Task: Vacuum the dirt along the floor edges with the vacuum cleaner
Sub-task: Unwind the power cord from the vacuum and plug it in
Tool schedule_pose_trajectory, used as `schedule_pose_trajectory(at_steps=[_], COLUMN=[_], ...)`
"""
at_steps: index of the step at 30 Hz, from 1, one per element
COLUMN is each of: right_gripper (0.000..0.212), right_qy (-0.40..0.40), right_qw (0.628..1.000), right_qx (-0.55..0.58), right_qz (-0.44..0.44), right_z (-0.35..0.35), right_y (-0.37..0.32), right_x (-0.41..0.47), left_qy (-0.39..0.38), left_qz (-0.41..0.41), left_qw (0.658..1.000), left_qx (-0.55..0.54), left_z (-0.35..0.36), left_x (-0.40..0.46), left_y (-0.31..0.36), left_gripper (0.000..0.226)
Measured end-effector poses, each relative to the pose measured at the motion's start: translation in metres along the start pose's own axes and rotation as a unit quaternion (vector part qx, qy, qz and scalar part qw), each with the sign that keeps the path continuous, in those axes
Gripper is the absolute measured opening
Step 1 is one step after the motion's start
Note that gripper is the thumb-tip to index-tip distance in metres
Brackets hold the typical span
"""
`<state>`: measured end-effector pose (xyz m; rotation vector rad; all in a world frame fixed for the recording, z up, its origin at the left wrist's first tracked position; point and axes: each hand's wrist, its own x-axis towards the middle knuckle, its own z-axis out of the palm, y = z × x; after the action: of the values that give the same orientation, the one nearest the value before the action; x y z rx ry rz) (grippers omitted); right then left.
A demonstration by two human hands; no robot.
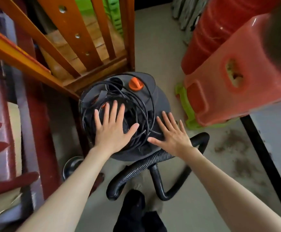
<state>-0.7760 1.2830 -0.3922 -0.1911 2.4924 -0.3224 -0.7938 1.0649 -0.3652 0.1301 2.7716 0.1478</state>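
Note:
A dark grey canister vacuum cleaner (160, 99) stands on the floor in the middle, with an orange knob (136, 84) on its lid. A black power cord (136, 104) lies coiled on top. My left hand (112, 127) rests flat on the coil, fingers spread. My right hand (171, 133) lies flat on the lid's right side, fingers apart. Neither hand grips anything. The ribbed black hose (141, 166) loops on the floor in front of the canister. Brown dirt (231, 144) is scattered on the floor to the right, beside a dark edge strip (260, 151).
A wooden frame with slats (89, 47) leans close behind and left of the vacuum. Stacked red plastic stools (237, 77) and a green stool (185, 108) crowd the right. A metal bowl (72, 166) sits on the floor at the left. My dark trouser legs (136, 213) are below.

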Motion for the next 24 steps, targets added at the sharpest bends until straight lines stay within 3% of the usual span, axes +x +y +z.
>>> schedule_pose_trajectory(at_steps=[12,24], right_gripper=[0.093,0.086], right_qy=[0.025,0.022], right_qw=[0.999,0.999], right_qx=[-0.023,-0.011], right_qz=[-0.004,0.022], right_z=[0.039,0.093], right_y=[0.006,-0.006], right_x=[-0.032,-0.104], left_qy=[0.018,0.002], left_qz=[0.005,0.053], left_qw=[0.999,0.997], left_qx=[0.031,0.051], left_z=[0.014,0.033], left_x=[-0.027,-0.088], left_y=[0.006,0.008], left_gripper=[0.090,0.091])
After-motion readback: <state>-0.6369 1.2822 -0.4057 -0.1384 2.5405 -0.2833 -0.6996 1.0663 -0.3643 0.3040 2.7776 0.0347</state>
